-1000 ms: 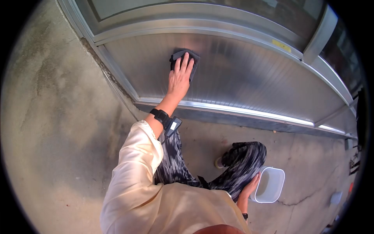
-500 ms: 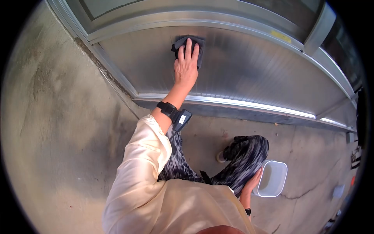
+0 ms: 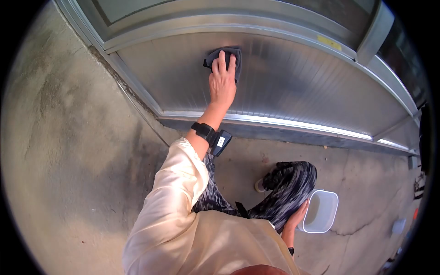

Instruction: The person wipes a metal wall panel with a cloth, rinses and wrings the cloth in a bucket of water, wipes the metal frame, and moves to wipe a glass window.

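My left hand presses a dark grey cloth flat against the ribbed metal panel. Its fingers spread over the folded cloth, and the arm reaches up the middle of the view. Low on the right, my right hand is against the near side of a white plastic bucket, beside my bent knee. Its fingertips lie along the bucket's wall, while the thumb is hidden. The bucket's mouth faces up and its inside looks pale.
A bright metal rail runs below the panel, above a low dark ledge. On the left stands a concrete wall. Cracked concrete ground lies around my legs, with a small pale container at far right.
My left hand and the cloth have slid slightly down and to the right on the panel. My right hand and the bucket have barely moved.
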`<state>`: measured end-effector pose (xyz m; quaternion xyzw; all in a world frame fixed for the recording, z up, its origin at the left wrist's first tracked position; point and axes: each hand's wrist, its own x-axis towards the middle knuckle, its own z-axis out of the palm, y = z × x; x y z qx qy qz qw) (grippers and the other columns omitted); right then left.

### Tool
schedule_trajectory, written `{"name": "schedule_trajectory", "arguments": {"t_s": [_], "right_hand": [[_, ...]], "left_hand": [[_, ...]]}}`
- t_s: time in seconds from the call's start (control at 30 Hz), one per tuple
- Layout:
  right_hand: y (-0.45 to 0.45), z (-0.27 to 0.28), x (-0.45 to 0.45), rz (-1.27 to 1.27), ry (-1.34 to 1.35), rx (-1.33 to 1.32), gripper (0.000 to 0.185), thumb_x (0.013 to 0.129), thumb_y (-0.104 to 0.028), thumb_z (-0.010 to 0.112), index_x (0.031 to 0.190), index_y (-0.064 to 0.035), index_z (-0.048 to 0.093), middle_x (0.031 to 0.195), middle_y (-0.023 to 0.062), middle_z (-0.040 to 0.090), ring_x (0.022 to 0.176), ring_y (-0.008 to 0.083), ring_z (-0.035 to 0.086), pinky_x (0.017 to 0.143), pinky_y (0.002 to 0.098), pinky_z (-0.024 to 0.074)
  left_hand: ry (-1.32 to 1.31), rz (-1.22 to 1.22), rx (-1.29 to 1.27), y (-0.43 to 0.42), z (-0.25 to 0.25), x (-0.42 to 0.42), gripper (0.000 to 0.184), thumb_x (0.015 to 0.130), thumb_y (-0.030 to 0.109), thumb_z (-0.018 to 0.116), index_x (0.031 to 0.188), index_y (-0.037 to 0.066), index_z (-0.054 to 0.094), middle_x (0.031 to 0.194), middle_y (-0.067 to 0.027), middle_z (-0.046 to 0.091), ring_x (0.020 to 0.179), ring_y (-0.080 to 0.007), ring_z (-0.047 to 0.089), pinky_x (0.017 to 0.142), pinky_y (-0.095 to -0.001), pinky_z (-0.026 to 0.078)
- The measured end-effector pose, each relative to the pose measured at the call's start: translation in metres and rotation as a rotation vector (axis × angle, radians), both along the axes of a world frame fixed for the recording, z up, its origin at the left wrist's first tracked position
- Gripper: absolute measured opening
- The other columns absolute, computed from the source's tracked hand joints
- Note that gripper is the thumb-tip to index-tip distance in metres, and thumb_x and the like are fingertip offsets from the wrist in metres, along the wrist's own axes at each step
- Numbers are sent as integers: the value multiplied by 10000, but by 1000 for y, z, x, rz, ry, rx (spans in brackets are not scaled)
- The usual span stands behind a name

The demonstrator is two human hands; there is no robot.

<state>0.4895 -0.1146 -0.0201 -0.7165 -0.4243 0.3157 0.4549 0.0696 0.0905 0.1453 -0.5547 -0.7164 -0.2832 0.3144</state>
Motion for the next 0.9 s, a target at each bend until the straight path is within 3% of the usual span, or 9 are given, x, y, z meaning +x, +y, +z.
{"name": "schedule_trajectory", "arguments": {"t_s": [0.13, 0.37, 0.6, 0.77, 0.9], "right_hand": [[-1, 1, -1, -2, 9, 5, 470, 974, -328, 342, 1281, 19, 421, 1296, 162, 451, 1203, 262, 406, 1037, 317, 253], [-3, 5, -2, -1, -22, 1, 481, 973, -337, 340, 1280, 25, 420, 1296, 165, 451, 1204, 267, 405, 1037, 319, 254], [-1, 5, -2, -19, 13, 0, 480, 972, -341, 340, 1280, 19, 421, 1285, 169, 463, 1192, 271, 416, 1028, 323, 265], [-2, 6, -1, -9, 42, 2, 488, 972, -314, 352, 1284, 57, 412, 1319, 153, 440, 1236, 252, 379, 1060, 315, 223], [-2, 0, 1, -18, 28, -13, 482, 972, -326, 346, 1282, 35, 416, 1300, 168, 452, 1215, 265, 397, 1042, 322, 246]], "left_hand": [[-31, 8, 100, 4, 41, 3, 683, 633, -70, 616, 1272, 85, 430, 1342, -160, 316, 1117, -337, 423, 797, -369, 492], [-31, 14, 0, 1, -16, 0, 694, 629, -75, 614, 1278, 80, 422, 1337, -175, 315, 1120, -353, 416, 803, -376, 494], [38, -11, 126, 16, 42, 6, 670, 639, -70, 589, 1269, 103, 442, 1314, -159, 326, 1096, -342, 423, 763, -385, 502], [30, -28, -51, 8, -16, 12, 686, 644, -49, 613, 1282, 129, 435, 1314, -145, 328, 1100, -331, 428, 759, -371, 503], [51, -36, -37, 6, -20, 12, 632, 662, 3, 632, 1259, 112, 453, 1281, -146, 357, 1083, -306, 444, 693, -342, 506]]}}
